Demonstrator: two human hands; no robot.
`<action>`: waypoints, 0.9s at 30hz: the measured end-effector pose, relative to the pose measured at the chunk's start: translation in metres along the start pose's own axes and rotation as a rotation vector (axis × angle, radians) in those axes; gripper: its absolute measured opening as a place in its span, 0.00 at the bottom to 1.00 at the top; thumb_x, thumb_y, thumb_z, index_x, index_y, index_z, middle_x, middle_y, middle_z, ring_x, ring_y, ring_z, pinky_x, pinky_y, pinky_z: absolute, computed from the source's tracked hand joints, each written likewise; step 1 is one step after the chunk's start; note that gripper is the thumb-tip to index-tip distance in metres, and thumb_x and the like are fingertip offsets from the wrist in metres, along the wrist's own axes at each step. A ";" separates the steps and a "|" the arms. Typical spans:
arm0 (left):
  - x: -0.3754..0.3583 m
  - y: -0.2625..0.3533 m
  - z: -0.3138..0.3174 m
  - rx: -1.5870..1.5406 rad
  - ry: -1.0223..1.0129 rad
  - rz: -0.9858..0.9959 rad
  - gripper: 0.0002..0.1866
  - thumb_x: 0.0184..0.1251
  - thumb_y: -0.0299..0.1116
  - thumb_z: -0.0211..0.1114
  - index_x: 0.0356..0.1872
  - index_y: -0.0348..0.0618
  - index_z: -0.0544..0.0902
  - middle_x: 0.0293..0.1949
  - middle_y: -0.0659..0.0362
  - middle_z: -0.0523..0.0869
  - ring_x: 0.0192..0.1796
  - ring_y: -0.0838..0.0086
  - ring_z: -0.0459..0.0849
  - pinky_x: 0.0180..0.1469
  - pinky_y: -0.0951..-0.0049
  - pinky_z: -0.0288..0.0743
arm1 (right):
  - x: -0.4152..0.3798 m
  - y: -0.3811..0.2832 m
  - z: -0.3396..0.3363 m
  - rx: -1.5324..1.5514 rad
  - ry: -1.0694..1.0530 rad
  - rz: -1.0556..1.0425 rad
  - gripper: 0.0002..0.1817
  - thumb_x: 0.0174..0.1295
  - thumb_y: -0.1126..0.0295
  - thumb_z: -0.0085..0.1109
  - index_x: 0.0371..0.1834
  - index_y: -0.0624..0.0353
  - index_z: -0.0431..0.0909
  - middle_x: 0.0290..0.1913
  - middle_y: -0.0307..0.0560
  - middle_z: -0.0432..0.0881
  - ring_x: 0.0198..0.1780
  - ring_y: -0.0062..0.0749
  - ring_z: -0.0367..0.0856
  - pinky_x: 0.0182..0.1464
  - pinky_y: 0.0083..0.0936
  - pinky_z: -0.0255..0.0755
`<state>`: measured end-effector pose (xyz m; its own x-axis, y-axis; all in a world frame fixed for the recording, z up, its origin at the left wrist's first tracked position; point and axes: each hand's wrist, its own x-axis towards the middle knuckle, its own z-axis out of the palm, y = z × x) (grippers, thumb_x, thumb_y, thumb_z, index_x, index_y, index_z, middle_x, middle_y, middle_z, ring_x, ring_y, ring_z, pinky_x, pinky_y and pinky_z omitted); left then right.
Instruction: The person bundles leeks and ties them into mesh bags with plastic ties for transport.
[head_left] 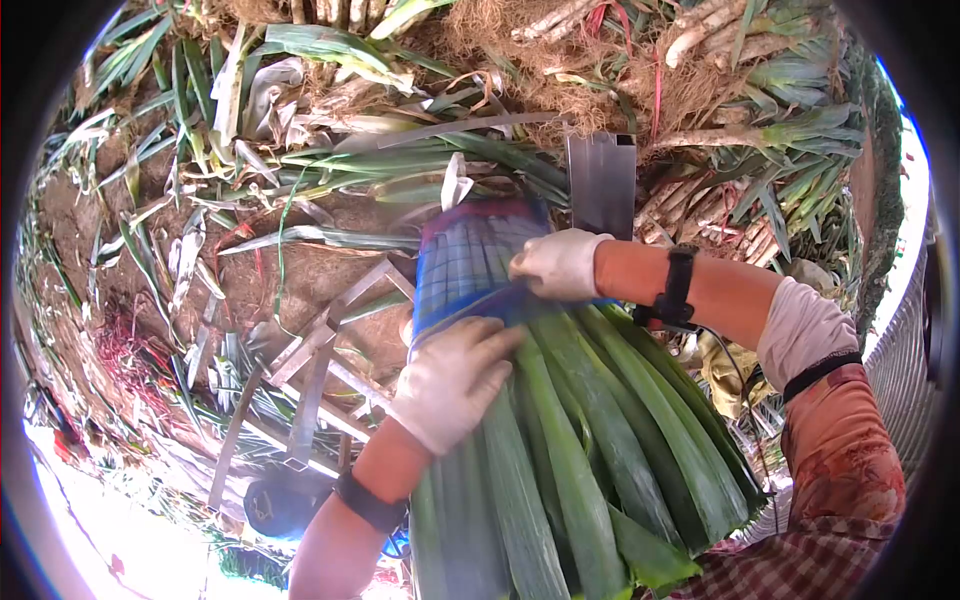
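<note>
A bundle of leeks [580,450] lies before me, its broad green leaves fanned toward my body. A clear plastic bag [465,265] with printed lines and a blue hem covers the far part of the bundle. My right hand [560,262], in a pale glove, is closed on the bag's hem at the right. At the left side of the hem, my left hand [455,380], gloved too, curls its fingers over the bag's edge and the leaves. Both hands are slightly blurred, and the undersides of the fingers are hidden.
Metal frame bars [310,400] stand to the left, and an upright metal plate [600,185] stands behind the bag. Rooted leeks [720,40] are piled at the back right. Loose leaves [340,240] and red ties [135,360] litter the ground.
</note>
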<state>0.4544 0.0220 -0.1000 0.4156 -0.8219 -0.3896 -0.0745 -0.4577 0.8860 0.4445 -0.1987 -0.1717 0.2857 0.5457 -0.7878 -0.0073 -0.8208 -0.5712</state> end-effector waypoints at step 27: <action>0.044 -0.073 0.038 0.249 0.195 -0.638 0.17 0.57 0.39 0.55 0.48 0.47 0.71 0.44 0.51 0.79 0.46 0.58 0.79 0.47 0.59 0.72 | 0.073 -0.027 0.013 0.020 -0.123 -0.057 0.20 0.57 0.63 0.41 0.47 0.60 0.75 0.53 0.51 0.75 0.55 0.41 0.72 0.55 0.32 0.64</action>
<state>0.4436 0.0057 -0.1913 0.6000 -0.3024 -0.7407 0.0423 -0.9125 0.4068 0.4535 -0.1345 -0.2169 0.1664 0.6091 -0.7754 -0.0140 -0.7849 -0.6195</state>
